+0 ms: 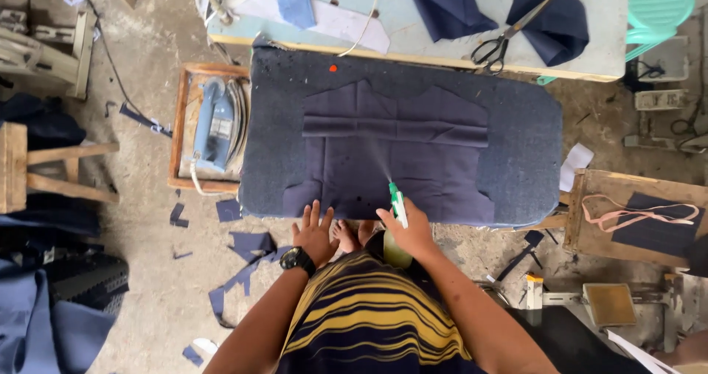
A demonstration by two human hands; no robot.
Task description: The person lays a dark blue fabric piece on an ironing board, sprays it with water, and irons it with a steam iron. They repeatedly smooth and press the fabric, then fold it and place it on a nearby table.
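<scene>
A dark navy fabric piece [391, 149] lies flat on a padded grey-blue ironing board [516, 145], with a folded band across its middle. My right hand [409, 230] grips a spray bottle [398, 206] with a green and white nozzle at the board's near edge, and a fine mist shoots toward the cloth. My left hand [316, 232], with a black watch on the wrist, rests open on the near edge of the board, fingers spread beside the fabric.
A blue electric iron [214, 127] stands on a wooden tray left of the board. Behind the board, a light table [597, 42] holds scissors [505, 31] and navy cloth pieces. Fabric scraps [247, 245] litter the concrete floor; a wooden stool [44, 167] stands at left.
</scene>
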